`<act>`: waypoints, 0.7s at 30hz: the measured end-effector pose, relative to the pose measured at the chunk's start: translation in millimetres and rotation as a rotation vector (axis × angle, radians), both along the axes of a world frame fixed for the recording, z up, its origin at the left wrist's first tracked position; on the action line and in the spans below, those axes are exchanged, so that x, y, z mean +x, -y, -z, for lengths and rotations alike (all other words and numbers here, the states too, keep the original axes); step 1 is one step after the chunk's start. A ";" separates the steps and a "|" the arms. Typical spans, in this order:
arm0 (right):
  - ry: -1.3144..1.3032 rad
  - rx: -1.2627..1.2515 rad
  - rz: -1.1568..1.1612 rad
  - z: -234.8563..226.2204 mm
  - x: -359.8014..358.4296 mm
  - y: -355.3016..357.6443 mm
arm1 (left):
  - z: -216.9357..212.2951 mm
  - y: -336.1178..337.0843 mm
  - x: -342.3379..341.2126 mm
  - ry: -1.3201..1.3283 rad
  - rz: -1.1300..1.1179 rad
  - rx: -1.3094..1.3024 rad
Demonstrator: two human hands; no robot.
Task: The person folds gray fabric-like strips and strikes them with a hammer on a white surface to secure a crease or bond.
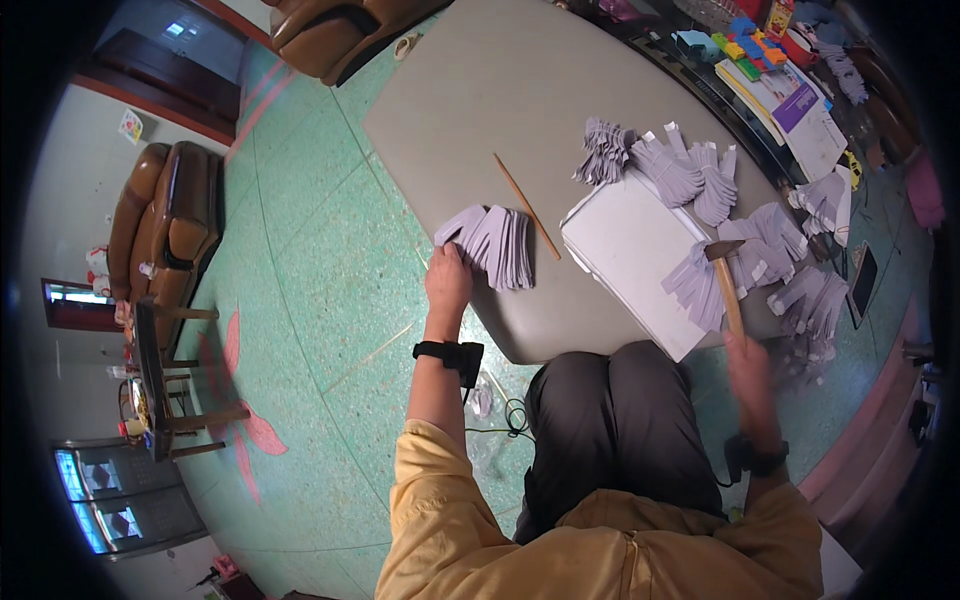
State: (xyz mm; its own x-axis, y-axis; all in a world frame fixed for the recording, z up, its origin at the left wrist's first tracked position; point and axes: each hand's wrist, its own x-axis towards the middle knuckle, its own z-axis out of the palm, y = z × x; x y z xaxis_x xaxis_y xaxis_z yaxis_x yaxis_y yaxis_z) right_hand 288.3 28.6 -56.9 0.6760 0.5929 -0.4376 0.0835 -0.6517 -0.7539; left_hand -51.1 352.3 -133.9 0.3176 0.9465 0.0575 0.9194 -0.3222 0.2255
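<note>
My left hand [447, 282] is closed at the left edge of the padded grey table, its fingertips pinching the near end of a fanned stack of pale lilac strips [505, 250]. My right hand [748, 365], slightly blurred, grips the wooden handle of a hammer [729, 285]. The hammer's dark head is over a fanned bundle of lilac strips [694, 288] beside a large white board or pad [632, 255]. Whether the head touches the strips, I cannot tell. A thin brown wooden stick [527, 207] lies between the left stack and the white board.
Several more lilac bundles [668, 168] fan out around the board's far and right sides. Toy building blocks [752, 48] and papers [800, 110] crowd the far right. A dark flat device [862, 285] is at the right. Brown sofas [180, 215] and a wooden stool [165, 380] stand left on green floor.
</note>
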 end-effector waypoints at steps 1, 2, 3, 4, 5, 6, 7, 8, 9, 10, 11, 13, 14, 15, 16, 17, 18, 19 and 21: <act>-0.025 -0.013 0.011 -1.3 0.1 0.3 | 3.4 -4.4 -0.7 0.002 0.003 0.002; -0.051 -0.025 0.022 -2.1 0.0 0.6 | 6.3 -8.6 -1.9 0.040 -0.030 -0.022; -0.051 -0.022 0.024 -0.1 0.6 2.4 | 8.6 -12.0 -3.9 0.076 -0.063 -0.045; -0.064 -0.001 0.033 3.7 2.4 4.9 | 11.7 -13.6 -5.9 0.075 -0.062 -0.043; -0.080 0.022 0.041 5.3 2.8 5.9 | 13.7 -14.4 -9.0 0.119 -0.115 -0.003; -0.084 0.026 0.040 4.3 2.4 5.9 | 14.3 -15.2 -13.6 0.163 -0.168 0.039; -0.100 0.022 0.054 0.6 1.4 4.7 | 11.6 -12.9 -14.3 0.161 -0.166 0.035; -0.109 0.015 0.078 -3.5 1.2 5.9 | 3.4 -8.8 -8.9 0.235 -0.198 0.022; -0.104 0.008 0.090 -1.6 0.4 6.3 | -6.0 -4.1 -4.4 0.307 -0.232 0.009; -0.043 0.066 0.053 2.4 -0.6 6.2 | -14.8 3.7 -1.5 0.329 -0.191 0.108; 0.029 0.118 0.026 3.2 1.6 7.4 | -27.6 17.7 13.1 0.345 -0.140 0.138; 0.011 0.042 0.036 -3.2 1.9 5.6 | -52.6 53.8 41.1 0.365 -0.007 0.158; -0.026 0.050 0.050 1.0 4.5 8.5 | -60.2 72.5 60.1 0.300 0.003 0.051; -0.081 0.066 0.049 3.4 3.4 7.9 | -60.0 90.1 71.0 0.239 0.029 0.003; -0.163 0.034 0.057 -4.4 -0.8 3.4 | -54.0 106.2 82.2 0.195 0.062 0.047; -0.166 0.031 0.054 -4.8 -3.7 2.1 | -46.3 119.8 89.4 0.180 0.109 0.054; -0.122 0.037 0.010 -3.5 -6.2 1.8 | -35.3 129.4 96.0 0.118 0.120 0.059; -0.074 0.040 -0.026 -3.0 -6.7 2.4 | -32.0 135.6 104.0 0.060 0.140 0.062; -0.071 0.005 -0.019 -7.2 -8.7 2.8 | -28.0 144.4 107.4 0.009 0.142 0.052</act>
